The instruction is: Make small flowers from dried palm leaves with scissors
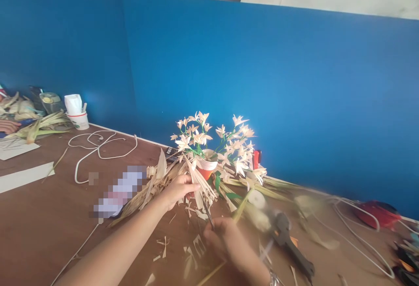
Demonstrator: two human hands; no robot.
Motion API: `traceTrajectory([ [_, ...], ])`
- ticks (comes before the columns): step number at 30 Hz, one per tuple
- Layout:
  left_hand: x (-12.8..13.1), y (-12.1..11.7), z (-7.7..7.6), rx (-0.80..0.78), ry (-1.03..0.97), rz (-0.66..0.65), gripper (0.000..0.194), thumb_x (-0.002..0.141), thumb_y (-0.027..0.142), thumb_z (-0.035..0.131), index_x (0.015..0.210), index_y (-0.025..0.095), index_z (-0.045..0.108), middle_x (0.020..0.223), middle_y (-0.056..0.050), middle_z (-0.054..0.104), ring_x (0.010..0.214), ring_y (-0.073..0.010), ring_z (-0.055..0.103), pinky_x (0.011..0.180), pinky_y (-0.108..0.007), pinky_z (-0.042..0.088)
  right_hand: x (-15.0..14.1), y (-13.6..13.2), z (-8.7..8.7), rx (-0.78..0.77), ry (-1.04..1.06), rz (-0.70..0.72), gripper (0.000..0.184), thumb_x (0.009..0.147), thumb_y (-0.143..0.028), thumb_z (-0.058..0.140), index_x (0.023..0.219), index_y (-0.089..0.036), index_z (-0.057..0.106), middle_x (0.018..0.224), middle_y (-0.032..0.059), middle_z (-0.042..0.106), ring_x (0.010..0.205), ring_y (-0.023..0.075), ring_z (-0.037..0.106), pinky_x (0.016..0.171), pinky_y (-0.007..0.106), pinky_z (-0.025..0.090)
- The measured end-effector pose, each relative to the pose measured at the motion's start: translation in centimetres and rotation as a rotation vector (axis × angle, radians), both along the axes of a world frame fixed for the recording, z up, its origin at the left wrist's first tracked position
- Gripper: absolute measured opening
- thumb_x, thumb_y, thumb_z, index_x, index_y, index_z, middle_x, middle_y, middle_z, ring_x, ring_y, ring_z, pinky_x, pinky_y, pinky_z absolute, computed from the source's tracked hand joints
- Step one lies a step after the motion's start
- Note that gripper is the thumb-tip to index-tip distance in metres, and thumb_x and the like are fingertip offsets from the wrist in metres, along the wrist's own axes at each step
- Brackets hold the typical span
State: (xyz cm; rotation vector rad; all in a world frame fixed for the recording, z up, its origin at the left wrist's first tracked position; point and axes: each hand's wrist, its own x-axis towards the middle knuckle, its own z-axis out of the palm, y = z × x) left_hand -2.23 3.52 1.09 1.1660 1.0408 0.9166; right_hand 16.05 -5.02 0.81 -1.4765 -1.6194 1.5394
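Observation:
My left hand (181, 190) pinches a pale dried corn husk (195, 173) that fans out toward the upper left and lower right. Blurred by motion, my right hand (224, 238) is closed around a pair of scissors (208, 215), whose slim dark blades point up at the husk's lower end. Whether the blades touch the husk, I cannot tell. Just behind my left hand stands an orange-and-white paper cup (207, 168). Around and behind it spread husk flowers (199, 137) on green stems.
Cut scraps (164, 247) litter the brown table (121, 246). Loose husks (147, 194) lie left of my hands. To the right are a glue gun (293, 244), a white roll (257, 199) and cords. A co-worker's hand (9, 126) shows at far left. A blue partition (262, 90) rises behind.

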Motion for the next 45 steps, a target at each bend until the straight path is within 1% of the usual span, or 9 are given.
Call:
traceTrajectory([
  [7, -0.3, 0.1, 0.4, -0.016, 0.038, -0.026, 0.023, 0.063, 0.034, 0.076, 0.072, 0.013, 0.071, 0.056, -0.002, 0.06, 0.05, -0.0129, 0.05, 0.049, -0.026, 0.036, 0.1, -0.1, 0.3, -0.012, -0.035, 0.032, 0.035, 0.068, -0.048, 0.067, 0.061, -0.015, 0.057, 0.051, -0.0034, 0.053, 0.036, 0.0045, 0.037, 0.037, 0.018, 0.026],
  [17, -1.0, 0.5, -0.3, 0.004, 0.05, -0.14, 0.029, 0.065, 0.035, 0.075, 0.084, 0.014, 0.074, 0.066, -0.003, 0.065, 0.053, -0.0117, 0.052, 0.053, -0.025, 0.04, 0.7, 0.2, -1.2, -0.062, 0.004, 0.055, 0.023, 0.069, -0.037, 0.064, 0.066, -0.014, 0.061, 0.051, -0.0042, 0.055, 0.033, 0.0038, 0.036, 0.032, 0.017, 0.021],
  [22, -1.1, 0.7, -0.4, -0.005, 0.079, -0.157, 0.032, 0.064, 0.037, 0.076, 0.086, 0.014, 0.074, 0.069, -0.003, 0.066, 0.055, -0.0121, 0.053, 0.055, -0.025, 0.042, 0.6, 0.1, -0.4, -0.077, -0.006, 0.068, 0.02, 0.07, -0.031, 0.062, 0.062, -0.014, 0.06, 0.047, -0.0054, 0.051, 0.033, 0.0032, 0.036, 0.032, 0.016, 0.019],
  [27, -1.2, 0.6, 0.1, -0.012, 0.088, -0.177, 0.024, 0.066, 0.033, 0.074, 0.082, 0.015, 0.073, 0.066, 0.0, 0.065, 0.054, -0.01, 0.051, 0.054, -0.023, 0.041, 0.6, 0.1, 0.5, -0.03, -0.045, 0.111, 0.017, 0.071, -0.027, 0.062, 0.063, -0.013, 0.06, 0.046, -0.0058, 0.05, 0.033, 0.0035, 0.036, 0.032, 0.016, 0.019],
  [32, -1.2, 0.3, 0.6, -0.01, 0.121, -0.207, 0.017, 0.068, 0.028, 0.072, 0.079, 0.015, 0.073, 0.058, 0.002, 0.06, 0.05, -0.0087, 0.049, 0.047, -0.02, 0.037, 0.7, 0.2, 0.4, -0.014, -0.081, 0.126, 0.013, 0.069, -0.023, 0.063, 0.062, -0.013, 0.06, 0.048, -0.0053, 0.051, 0.033, 0.0037, 0.037, 0.032, 0.016, 0.02],
  [35, -1.2, 0.3, 0.6, -0.009, 0.119, -0.202, 0.016, 0.068, 0.028, 0.072, 0.077, 0.015, 0.072, 0.056, 0.002, 0.059, 0.05, -0.009, 0.049, 0.047, -0.02, 0.037, 0.7, 0.2, 0.3, -0.012, -0.084, 0.121, 0.01, 0.068, -0.02, 0.062, 0.061, -0.013, 0.062, 0.048, -0.0051, 0.051, 0.033, 0.0036, 0.038, 0.031, 0.016, 0.02],
  [38, -1.2, 0.5, 0.2, 0.005, 0.113, -0.185, 0.018, 0.068, 0.029, 0.072, 0.081, 0.016, 0.073, 0.055, 0.003, 0.058, 0.049, -0.0092, 0.048, 0.047, -0.021, 0.037, 0.8, 0.2, 0.2, -0.02, -0.075, 0.115, 0.011, 0.07, -0.021, 0.06, 0.064, -0.013, 0.063, 0.05, -0.004, 0.054, 0.032, 0.0033, 0.038, 0.031, 0.015, 0.021],
  [43, -1.3, 0.7, -0.2, 0.049, 0.13, -0.167, 0.02, 0.068, 0.032, 0.072, 0.081, 0.015, 0.074, 0.057, 0.001, 0.059, 0.05, -0.0107, 0.049, 0.048, -0.022, 0.038, 1.1, 0.3, -0.2, -0.069, -0.036, 0.193, 0.02, 0.071, -0.032, 0.062, 0.071, -0.012, 0.065, 0.056, -0.0013, 0.059, 0.034, 0.0054, 0.045, 0.03, 0.015, 0.03],
  [45, -1.3, 0.7, -0.2, 0.064, 0.145, -0.156, 0.022, 0.069, 0.032, 0.071, 0.082, 0.015, 0.074, 0.059, 0.0, 0.061, 0.052, -0.0119, 0.051, 0.049, -0.023, 0.039, 1.2, 0.3, -0.3, -0.07, -0.026, 0.205, 0.02, 0.069, -0.032, 0.063, 0.071, -0.012, 0.066, 0.058, -0.0008, 0.06, 0.035, 0.0056, 0.046, 0.03, 0.015, 0.031],
])
